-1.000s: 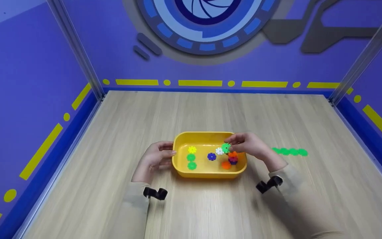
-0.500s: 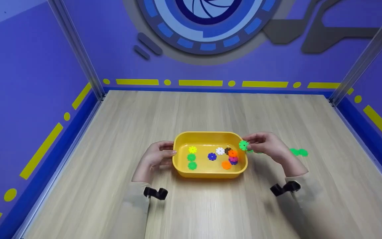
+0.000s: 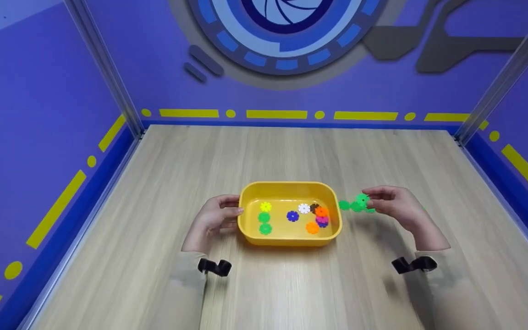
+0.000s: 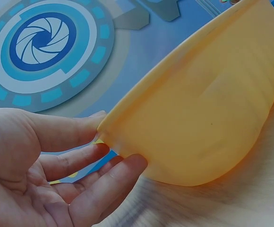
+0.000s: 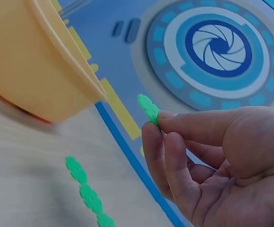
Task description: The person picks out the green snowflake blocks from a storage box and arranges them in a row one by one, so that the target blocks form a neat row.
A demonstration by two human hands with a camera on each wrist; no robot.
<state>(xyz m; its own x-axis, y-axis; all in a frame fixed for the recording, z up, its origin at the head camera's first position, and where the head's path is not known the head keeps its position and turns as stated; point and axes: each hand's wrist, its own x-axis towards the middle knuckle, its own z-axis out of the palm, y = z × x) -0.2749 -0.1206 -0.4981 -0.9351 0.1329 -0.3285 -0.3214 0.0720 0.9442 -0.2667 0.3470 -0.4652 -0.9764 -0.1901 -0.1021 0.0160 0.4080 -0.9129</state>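
A yellow plastic tub [image 3: 289, 241] stands mid-table. My left hand [image 3: 213, 216] holds its left end, thumb at the rim and fingertips against the outer wall [image 4: 189, 118]. To the right of the tub, my right hand [image 3: 401, 208] pinches a green snowflake-shaped plastic disc [image 5: 147, 109] between thumb and index finger. Below that disc, a row of joined green discs [image 5: 89, 197] lies on the table; in the head view the right hand hides part of the row. The held disc is raised above the row.
Loose flower-like discs lie in the tub: a yellow one [image 3: 266, 207], two green [image 3: 264, 222], a blue [image 3: 293, 216], a white [image 3: 304, 208], and a cluster at the right with orange [image 3: 312, 228] and pink. Blue panels [image 3: 291, 96] border the wooden table.
My right hand has moved right, carrying the green disc out from above the tub to over the green row. The left hand and the tub have stayed in place.
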